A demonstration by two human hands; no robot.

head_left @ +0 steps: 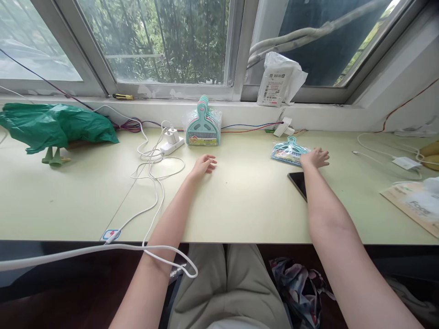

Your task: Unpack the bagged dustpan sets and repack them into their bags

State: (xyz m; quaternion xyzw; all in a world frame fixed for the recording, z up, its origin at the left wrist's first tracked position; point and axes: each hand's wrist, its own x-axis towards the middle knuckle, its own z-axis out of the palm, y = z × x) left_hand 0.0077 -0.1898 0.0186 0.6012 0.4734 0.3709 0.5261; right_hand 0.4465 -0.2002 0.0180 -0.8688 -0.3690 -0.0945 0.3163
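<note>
My left hand [205, 165] hovers over or rests on the pale table, holding nothing, its fingers loosely apart. Behind it, a wrapped mini dustpan and brush set [203, 125] in mint green stands upright against the wall below the window. My right hand [314, 158] is at the right end of a second dustpan and brush set [291, 151], which lies in clear wrap on the table. Its fingers are spread; whether it touches the wrap I cannot tell. Partly behind my right forearm lies a dark phone or tablet [297, 183].
White cables and a power strip [172, 145] lie left of my left hand. A green plastic bag [58, 125] sits at the far left. On the sill are a yellow-handled cutter [123, 97] and a white package [276, 82]. A paper packet [413, 203] lies at right.
</note>
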